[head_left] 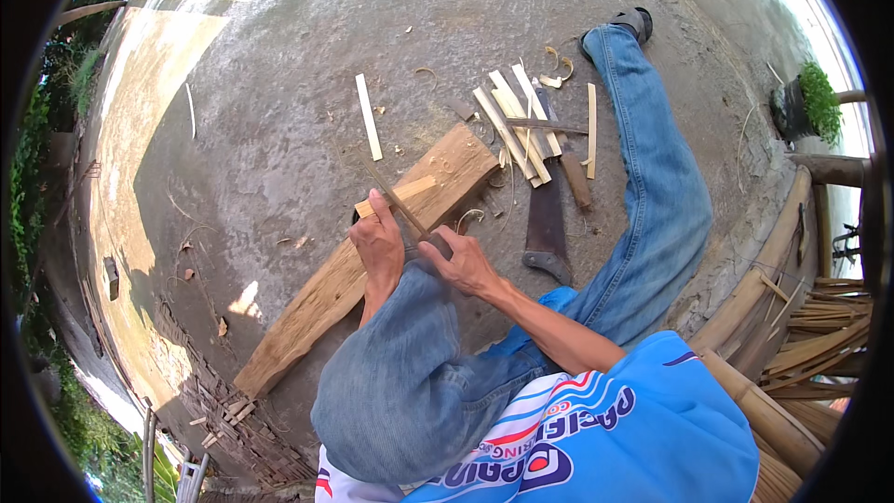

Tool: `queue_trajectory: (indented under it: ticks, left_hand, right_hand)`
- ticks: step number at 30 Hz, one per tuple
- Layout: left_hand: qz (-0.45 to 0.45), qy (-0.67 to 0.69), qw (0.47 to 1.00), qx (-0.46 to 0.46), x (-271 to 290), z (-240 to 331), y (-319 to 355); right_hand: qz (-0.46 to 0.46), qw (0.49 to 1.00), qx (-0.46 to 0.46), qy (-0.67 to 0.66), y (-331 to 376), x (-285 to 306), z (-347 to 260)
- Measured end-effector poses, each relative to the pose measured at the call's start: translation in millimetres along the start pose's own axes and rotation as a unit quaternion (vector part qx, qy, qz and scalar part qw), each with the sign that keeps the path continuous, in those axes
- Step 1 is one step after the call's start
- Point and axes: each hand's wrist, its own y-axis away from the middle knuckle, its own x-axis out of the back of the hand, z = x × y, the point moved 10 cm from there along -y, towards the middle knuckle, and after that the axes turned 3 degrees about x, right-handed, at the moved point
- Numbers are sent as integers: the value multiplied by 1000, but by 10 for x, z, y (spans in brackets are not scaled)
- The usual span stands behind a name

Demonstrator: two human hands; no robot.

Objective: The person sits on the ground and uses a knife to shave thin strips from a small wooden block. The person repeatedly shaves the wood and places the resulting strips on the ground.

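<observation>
My left hand point(377, 247) is closed around the near end of a short pale wooden strip point(414, 189), which lies across a thick wooden beam point(326, 293). In my right hand point(466, 267) is the handle of a knife; its long narrow blade point(405, 210) points up and left, crossing over the strip close to my left fingers. Both hands are in front of my bent knee. I cannot tell whether the blade's edge touches the strip. Small curled shavings point(445, 166) lie on the beam's far end.
Right of the beam, several pale wooden strips point(507, 135) lie piled with a wide-bladed machete point(547, 224) and a wooden-handled tool point(575, 182). A lone strip point(369, 116) rests on the concrete floor. My outstretched leg point(643, 130) borders the right; a potted plant point(805, 107) stands beyond.
</observation>
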Motion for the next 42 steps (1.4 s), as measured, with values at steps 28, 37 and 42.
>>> queue_trajectory:
  ticks: [28, 37, 42]
  left_hand:
    - [16, 142, 988, 65, -76, -249, 25]
    - [5, 137, 987, 84, -93, -230, -59]
    - [-113, 149, 981, 60, -637, -439, -285]
  right_hand:
    - [14, 989, -142, -36, 53, 42, 807]
    - [60, 997, -40, 22, 104, 125, 762]
    - [-5, 986, -161, -39, 155, 149, 899]
